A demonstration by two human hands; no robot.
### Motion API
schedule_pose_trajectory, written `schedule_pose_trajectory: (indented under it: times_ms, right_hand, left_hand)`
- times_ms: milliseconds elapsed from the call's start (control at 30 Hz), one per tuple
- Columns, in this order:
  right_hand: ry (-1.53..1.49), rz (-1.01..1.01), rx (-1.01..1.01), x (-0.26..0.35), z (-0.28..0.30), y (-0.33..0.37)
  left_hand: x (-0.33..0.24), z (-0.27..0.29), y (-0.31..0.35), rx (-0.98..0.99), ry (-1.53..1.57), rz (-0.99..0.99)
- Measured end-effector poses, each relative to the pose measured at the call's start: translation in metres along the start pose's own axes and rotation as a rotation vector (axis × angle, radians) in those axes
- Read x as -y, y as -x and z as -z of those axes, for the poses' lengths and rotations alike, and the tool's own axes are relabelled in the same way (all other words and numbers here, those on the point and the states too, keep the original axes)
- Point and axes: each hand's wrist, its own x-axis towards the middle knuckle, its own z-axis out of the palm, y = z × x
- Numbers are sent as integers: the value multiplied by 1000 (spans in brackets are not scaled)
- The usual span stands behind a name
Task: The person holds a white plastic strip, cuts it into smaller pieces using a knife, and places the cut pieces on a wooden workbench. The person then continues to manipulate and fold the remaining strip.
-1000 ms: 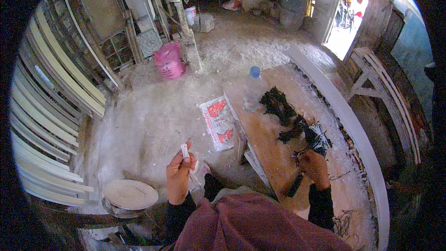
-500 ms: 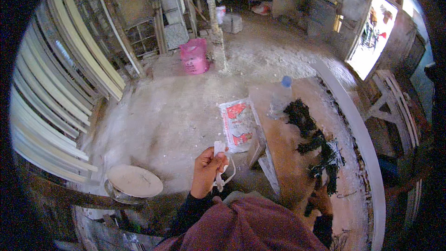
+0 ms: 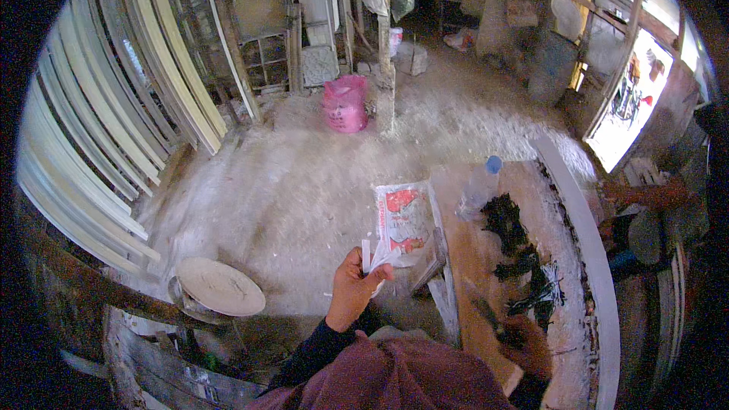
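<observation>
My left hand (image 3: 357, 285) is closed with thin white strips (image 3: 377, 257) pinched between thumb and fingers, their ends sticking out above. My right hand (image 3: 528, 345) is over the brown board to the right, wrapped round a dark-handled tool with a narrow greyish blade (image 3: 481, 306). Motion blurs this tool; it looks like a knife. Just beyond that hand lie tangled bunches of black strands (image 3: 528, 264) on the board (image 3: 474, 258). A clear plastic bottle with a blue cap (image 3: 493, 164) stands at the board's far end.
Alongside the board runs a long pale bar (image 3: 581, 235). A printed white sack (image 3: 406, 220) lies on the dusty floor. Farther off are a pink bag (image 3: 345, 104) and a post (image 3: 386, 68). Long pale strips (image 3: 99, 121) lean left, near a round basin (image 3: 220, 286). Another person's arm (image 3: 645, 193) shows at right.
My right hand has come up from the board with the bladed tool now showing. My left hand still pinches the white strips, their ends now fanned. The view has shifted; another person's arm appears at right.
</observation>
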Motion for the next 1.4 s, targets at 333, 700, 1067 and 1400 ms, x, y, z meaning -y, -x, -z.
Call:
schedule_pose_trajectory:
  times_ms: [333,700,1067,1400]
  right_hand:
    - [-26,283,33,47,-41,-51]
    - [-18,370,46,45,-51,-55]
    - [-3,387,10,49,-59,-59]
    - [13,367,24,54,-61,-68]
  left_hand:
    - [-10,12,9,11,14,-56]
    - [-4,9,12,-48,42,-78]
    - [-6,11,19,-210,-564,-268]
    - [-10,16,8,-185,-509,-167]
